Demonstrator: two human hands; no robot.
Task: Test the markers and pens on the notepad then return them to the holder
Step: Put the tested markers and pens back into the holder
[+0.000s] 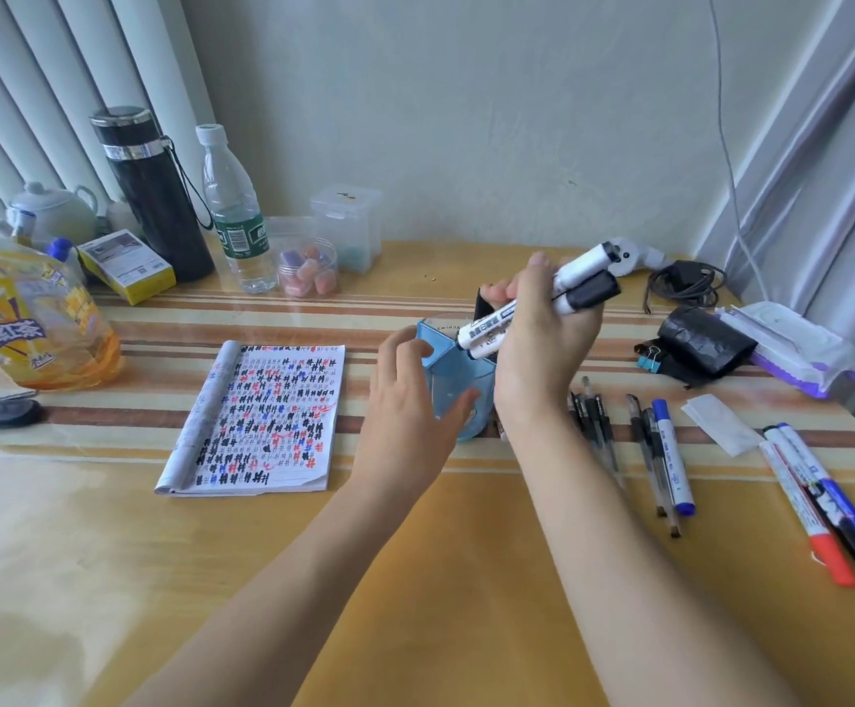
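Observation:
My right hand (542,344) grips two white markers (542,308) with black caps, tilted, their lower ends over the mouth of the blue holder (443,359). My left hand (410,400) is around the holder's left side with relaxed fingers, touching it. The notepad (262,421), covered in black, red and blue marks, lies left of the holder. Several black pens (593,421) and a blue-capped marker (672,464) lie on the table to the right. Three more markers (823,502), with red, black and blue caps, lie farther right.
A black flask (155,196), a water bottle (234,211), plastic jars (308,267) and a yellow drink bag (32,318) stand at the back left. A black pouch (700,344), wipes pack (792,349), binder clip (652,360) and cable (685,283) lie at the back right.

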